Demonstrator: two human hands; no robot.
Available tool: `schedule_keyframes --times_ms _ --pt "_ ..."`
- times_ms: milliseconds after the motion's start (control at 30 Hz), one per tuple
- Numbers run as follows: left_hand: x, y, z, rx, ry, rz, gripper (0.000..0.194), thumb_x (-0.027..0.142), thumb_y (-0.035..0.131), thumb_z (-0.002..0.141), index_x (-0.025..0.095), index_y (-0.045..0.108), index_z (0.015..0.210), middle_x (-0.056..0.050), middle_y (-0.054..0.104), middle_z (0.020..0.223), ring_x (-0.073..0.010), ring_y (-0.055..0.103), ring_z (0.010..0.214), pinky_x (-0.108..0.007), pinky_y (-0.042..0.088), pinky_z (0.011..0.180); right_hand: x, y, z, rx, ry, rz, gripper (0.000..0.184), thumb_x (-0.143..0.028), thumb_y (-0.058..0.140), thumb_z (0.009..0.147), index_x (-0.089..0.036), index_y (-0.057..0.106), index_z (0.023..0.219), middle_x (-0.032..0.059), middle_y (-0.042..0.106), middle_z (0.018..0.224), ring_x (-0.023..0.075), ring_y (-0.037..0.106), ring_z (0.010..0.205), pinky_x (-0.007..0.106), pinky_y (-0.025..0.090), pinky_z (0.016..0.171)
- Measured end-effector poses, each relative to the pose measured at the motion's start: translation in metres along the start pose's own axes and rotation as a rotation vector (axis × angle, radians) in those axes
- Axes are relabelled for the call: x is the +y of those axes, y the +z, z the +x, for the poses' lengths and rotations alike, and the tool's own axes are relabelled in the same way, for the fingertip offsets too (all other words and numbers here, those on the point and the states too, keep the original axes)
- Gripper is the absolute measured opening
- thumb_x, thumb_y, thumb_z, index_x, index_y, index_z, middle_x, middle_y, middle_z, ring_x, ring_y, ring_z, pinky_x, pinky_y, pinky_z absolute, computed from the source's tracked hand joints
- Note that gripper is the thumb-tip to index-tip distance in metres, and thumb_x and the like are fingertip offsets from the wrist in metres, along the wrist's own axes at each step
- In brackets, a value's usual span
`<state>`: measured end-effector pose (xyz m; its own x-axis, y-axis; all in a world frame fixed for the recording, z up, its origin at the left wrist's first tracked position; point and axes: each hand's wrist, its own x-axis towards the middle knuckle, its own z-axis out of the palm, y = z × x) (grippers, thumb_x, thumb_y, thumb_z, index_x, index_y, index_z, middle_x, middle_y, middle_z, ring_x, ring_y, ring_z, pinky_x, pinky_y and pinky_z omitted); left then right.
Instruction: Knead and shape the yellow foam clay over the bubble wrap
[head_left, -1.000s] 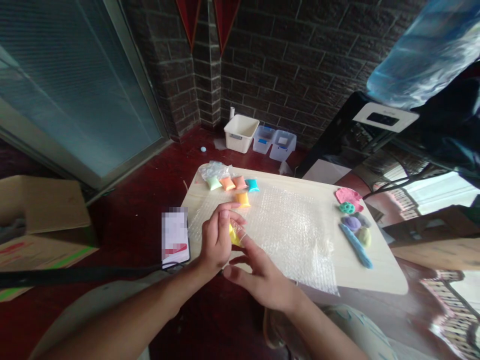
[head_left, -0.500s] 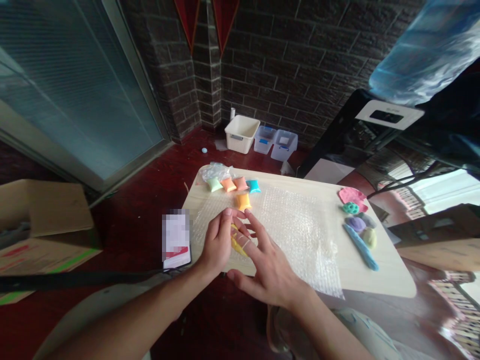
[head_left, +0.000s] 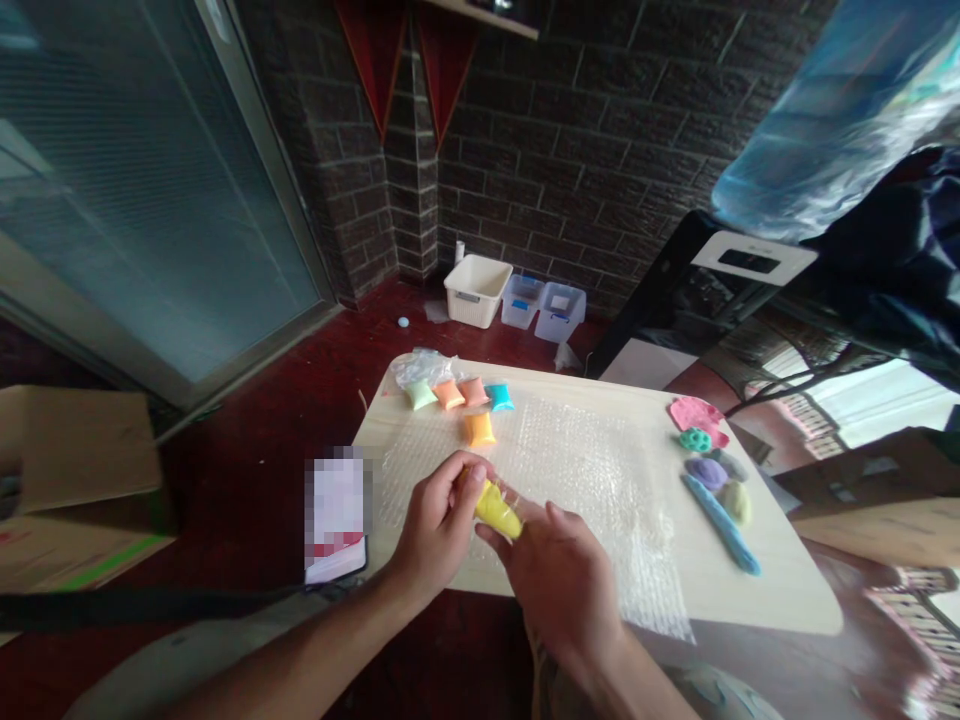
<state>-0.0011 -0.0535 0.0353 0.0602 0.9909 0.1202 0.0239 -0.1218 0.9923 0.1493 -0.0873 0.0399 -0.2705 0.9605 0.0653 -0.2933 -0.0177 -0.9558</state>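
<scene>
A: Where was the yellow clay (head_left: 496, 510), and what had hold of it?

B: Between the two hands, over the near part of the table (head_left: 780, 570). The left hand (head_left: 441, 512) pinched its upper end between thumb and fingers. The right hand (head_left: 562, 572) was half curled around the lower end; whether it gripped or only steadied the clay, I couldn't tell.

A: What could have gone wrong from there?

B: Tearing, I'd say. Clear film (head_left: 508, 493) seemed to cling to the clay, so a hard pull might have ripped it and left scraps stuck in something that soft. And if the left pinch had slackened, the lump could have dropped onto the bubble wrap (head_left: 577, 470) and picked up its dimples.

A: Anything nearby at risk?

B: The orange-yellow packet (head_left: 479, 430) lay just beyond the left hand; a careless knuckle could have nudged it.

A: And what couldn't you make out?

B: The right hand's fingers, mostly: blur smeared that hand, and most fingertips were hidden. The film's edges were too fine to trace. A booklet-like thing (head_left: 336, 510) left of the table was pixelated, and the blue water bottle (head_left: 810, 130) was cut off at the top.
</scene>
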Motion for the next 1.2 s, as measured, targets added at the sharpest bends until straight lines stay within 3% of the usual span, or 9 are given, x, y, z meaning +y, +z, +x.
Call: schedule_keyframes --times_ms 133,233,333,433,533,600,800,1000,1200 --pt "0.003 0.002 -0.002 0.012 0.053 0.045 0.03 0.043 0.053 0.106 0.02 0.069 0.097 -0.004 0.072 0.087 -0.0191 0.067 0.076 -0.027 0.051 0.067 -0.002 0.002 -0.005 -0.016 -0.041 -0.094 0.08 -0.052 -0.001 0.107 -0.026 0.058 0.154 0.0141 0.074 0.136 0.035 0.07 0.123 0.066 0.051 0.106" --pt "0.002 0.005 -0.004 0.0 0.041 0.022 0.029 0.043 0.053 0.106 0.02 0.069 0.099 -0.004 0.071 0.087 -0.0187 0.066 0.076 -0.026 0.051 0.066 0.007 0.001 -0.011 0.001 -0.083 -0.187 0.077 -0.05 -0.004 0.107 -0.032 0.046 0.162 0.012 0.071 0.142 0.0352 0.068 0.126 0.068 0.051 0.105" --pt "0.001 0.007 -0.003 0.009 0.03 0.021 0.027 0.042 0.055 0.105 0.02 0.068 0.097 -0.002 0.068 0.083 -0.0168 0.063 0.071 -0.025 0.048 0.063 0.019 0.001 -0.014 0.034 -0.104 -0.302 0.062 -0.052 0.011 0.11 -0.041 0.038 0.165 0.0071 0.061 0.154 0.0354 0.063 0.133 0.064 0.055 0.102" --pt "0.001 0.008 -0.001 0.01 0.035 0.041 0.026 0.041 0.055 0.105 0.02 0.067 0.095 -0.001 0.068 0.082 -0.0157 0.061 0.069 -0.024 0.047 0.062 0.022 0.0 -0.018 0.052 -0.115 -0.341 0.056 -0.055 0.025 0.109 -0.042 0.045 0.16 0.0048 0.044 0.167 0.0366 0.055 0.143 0.059 0.057 0.103" --pt "0.0 0.007 0.0 0.004 0.037 0.061 0.026 0.041 0.054 0.105 0.02 0.065 0.094 -0.001 0.068 0.082 -0.0158 0.061 0.07 -0.025 0.046 0.063 0.017 -0.003 -0.022 0.083 -0.171 -0.493 0.05 -0.054 0.036 0.11 -0.041 0.049 0.156 0.0038 0.034 0.172 0.0376 0.039 0.155 0.062 0.042 0.12" --pt "-0.001 0.005 0.001 -0.004 0.029 0.077 0.029 0.042 0.052 0.106 0.02 0.065 0.093 -0.002 0.069 0.083 -0.0165 0.062 0.072 -0.025 0.047 0.065 0.013 -0.005 -0.024 0.055 -0.228 -0.641 0.052 -0.055 0.041 0.109 -0.043 0.045 0.159 0.0045 0.029 0.173 0.0389 0.036 0.156 0.064 0.04 0.122" --pt "-0.012 -0.001 0.004 0.02 -0.065 0.149 0.045 0.05 0.046 0.106 0.02 0.057 0.074 -0.002 0.062 0.068 -0.0168 0.058 0.064 -0.027 0.042 0.062 0.009 -0.003 -0.024 -0.081 -0.268 -0.962 0.068 -0.061 0.041 0.107 -0.034 0.027 0.168 0.0126 0.025 0.174 0.0419 0.048 0.148 0.064 0.048 0.116" --pt "-0.018 -0.004 0.011 0.062 -0.191 0.165 0.051 0.059 0.046 0.102 0.02 0.058 0.071 -0.004 0.064 0.065 -0.0191 0.059 0.062 -0.029 0.041 0.06 0.008 0.001 -0.021 -0.06 -0.325 -1.037 0.059 -0.051 0.044 0.108 -0.029 0.041 0.163 0.0151 0.038 0.168 0.0376 0.065 0.13 0.055 0.06 0.105" --pt "-0.014 -0.008 0.012 0.043 -0.182 0.217 0.048 0.052 0.047 0.1 0.021 0.059 0.066 -0.003 0.064 0.063 -0.0197 0.061 0.063 -0.031 0.043 0.064 0.012 -0.005 -0.019 -0.055 -0.426 -1.095 0.056 -0.037 0.052 0.104 -0.028 0.048 0.159 0.0176 0.043 0.161 0.0302 0.071 0.105 0.052 0.065 0.088"
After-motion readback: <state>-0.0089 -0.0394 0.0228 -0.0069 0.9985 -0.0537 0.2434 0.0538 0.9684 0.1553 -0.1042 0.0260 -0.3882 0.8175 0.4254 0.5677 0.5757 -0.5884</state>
